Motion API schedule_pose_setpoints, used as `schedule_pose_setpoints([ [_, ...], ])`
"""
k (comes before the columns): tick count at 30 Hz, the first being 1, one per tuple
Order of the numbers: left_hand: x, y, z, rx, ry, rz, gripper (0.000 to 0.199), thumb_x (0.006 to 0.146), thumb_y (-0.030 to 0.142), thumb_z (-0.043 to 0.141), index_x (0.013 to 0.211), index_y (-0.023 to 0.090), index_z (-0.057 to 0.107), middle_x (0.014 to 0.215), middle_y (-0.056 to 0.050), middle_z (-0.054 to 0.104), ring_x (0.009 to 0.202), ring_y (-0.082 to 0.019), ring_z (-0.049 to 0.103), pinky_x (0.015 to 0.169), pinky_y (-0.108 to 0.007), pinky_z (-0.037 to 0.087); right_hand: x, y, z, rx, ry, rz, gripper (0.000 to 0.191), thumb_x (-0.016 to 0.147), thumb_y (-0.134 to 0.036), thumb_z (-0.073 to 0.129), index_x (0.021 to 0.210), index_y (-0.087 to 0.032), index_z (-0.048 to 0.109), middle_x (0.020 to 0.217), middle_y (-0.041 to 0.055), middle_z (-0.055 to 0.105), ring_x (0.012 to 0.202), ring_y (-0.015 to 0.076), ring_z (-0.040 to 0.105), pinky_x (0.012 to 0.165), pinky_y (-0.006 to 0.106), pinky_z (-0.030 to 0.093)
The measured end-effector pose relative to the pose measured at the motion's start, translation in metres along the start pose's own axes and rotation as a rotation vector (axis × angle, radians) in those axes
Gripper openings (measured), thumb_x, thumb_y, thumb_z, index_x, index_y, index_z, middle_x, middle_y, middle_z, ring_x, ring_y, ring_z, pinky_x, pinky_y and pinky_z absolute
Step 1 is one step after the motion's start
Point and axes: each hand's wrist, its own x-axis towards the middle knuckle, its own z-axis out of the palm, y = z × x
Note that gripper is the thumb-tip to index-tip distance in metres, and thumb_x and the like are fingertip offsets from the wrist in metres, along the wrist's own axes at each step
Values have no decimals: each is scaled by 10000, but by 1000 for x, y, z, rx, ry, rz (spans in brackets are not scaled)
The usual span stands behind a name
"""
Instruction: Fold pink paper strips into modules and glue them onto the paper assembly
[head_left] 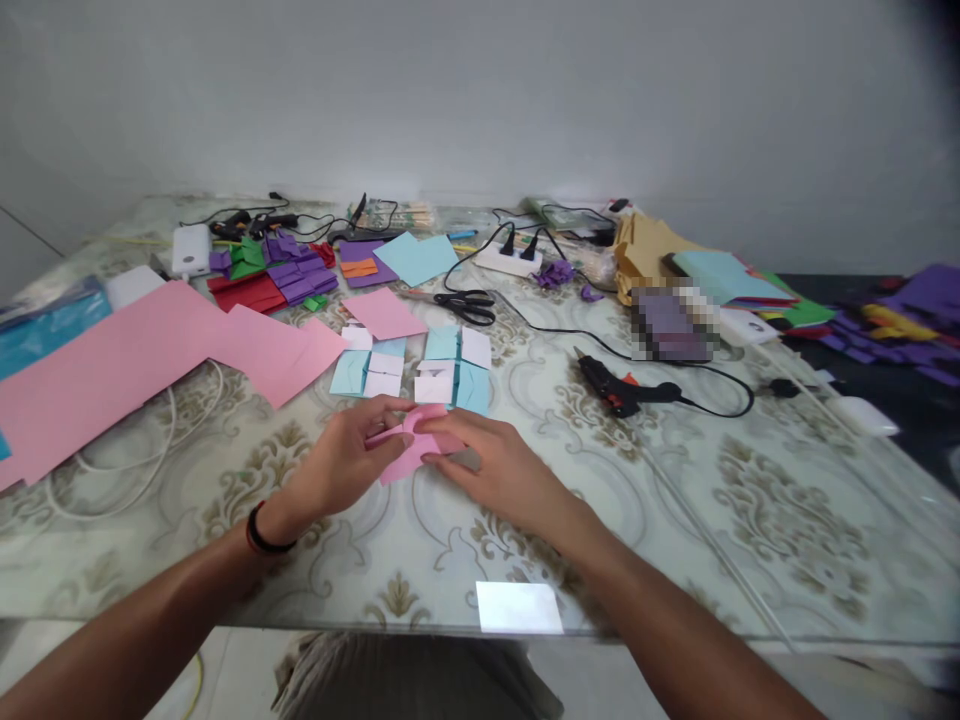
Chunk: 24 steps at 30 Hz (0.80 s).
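A small piece of pink paper [405,460], partly folded, is held between both hands above the middle of the table. My left hand [349,455] pinches its left side, with the thumb on top. My right hand [502,465] grips the right side between thumb and fingers, and a flap curls up there. Just beyond the hands lie folded light-blue and white paper pieces [472,385]. A square pink sheet [386,314] rests behind them, overlapping one. The fingers hide part of the held paper.
Large pink sheets [112,370] spread over the left side. A black glue gun [626,388] with its cord lies to the right. Black-handled scissors [465,303] and a white power strip [510,260] lie farther back. A white card [519,607] sits at the front edge.
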Motion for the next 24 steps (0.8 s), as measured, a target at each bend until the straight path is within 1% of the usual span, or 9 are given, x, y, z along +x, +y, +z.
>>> schedule_pose_setpoints([
  [2,-1,2,1,25,-7,4,323,948,251,627,1263,211,690,753,4,689,726,-178,653,702,-287,514,0,1,0,2,-7,3,208,935,-141,704,1109,-254,698,1162,49,764,1084,230,727,971,393,572],
  [5,-3,4,2,34,-32,-9,349,967,234,589,1309,203,652,786,6,688,659,-145,592,632,-262,463,1,0,-1,12,-19,18,174,907,-99,725,1007,-233,673,1088,43,753,1023,214,724,922,355,563],
  [8,-5,3,4,58,-41,9,348,973,208,578,1318,211,621,797,16,680,667,-135,580,645,-258,460,1,-2,-3,-2,-41,36,156,907,-95,719,951,-225,645,1044,42,724,959,204,707,859,331,554],
  [11,-5,3,5,110,-32,39,303,963,180,580,1262,220,609,777,31,669,662,-132,579,645,-254,455,1,-3,-4,-43,-49,48,140,912,-116,712,876,-218,622,984,41,704,901,204,689,809,329,548],
  [14,-5,2,5,148,-5,75,248,951,168,590,1193,224,595,735,47,636,642,-127,560,624,-247,433,1,-3,-3,-28,-34,35,138,911,-113,699,972,-228,653,1057,54,731,966,220,709,857,360,571],
  [17,-5,0,5,115,38,64,234,951,170,596,1174,233,565,679,72,571,590,-116,502,591,-237,403,0,-1,-3,24,-13,23,266,927,-114,669,1153,-255,670,1181,64,734,963,205,737,892,371,601],
  [19,-5,-1,5,75,83,38,226,959,185,599,1172,240,548,701,68,587,581,-112,497,575,-235,393,-1,0,-4,28,-5,29,257,938,-122,658,1160,-248,686,1165,66,740,881,189,747,863,358,617],
  [21,-5,-1,4,67,128,39,188,962,196,605,1138,240,554,775,44,630,618,-114,531,589,-238,406,-1,1,-5,14,6,43,244,940,-109,651,1145,-233,700,1134,66,758,861,190,754,849,353,625],
  [24,-5,2,2,137,160,122,110,952,160,602,1035,230,585,859,24,659,693,-117,567,649,-241,440,-1,1,-5,-14,45,44,285,933,-101,664,1179,-237,711,1185,66,776,999,225,762,923,384,623],
])
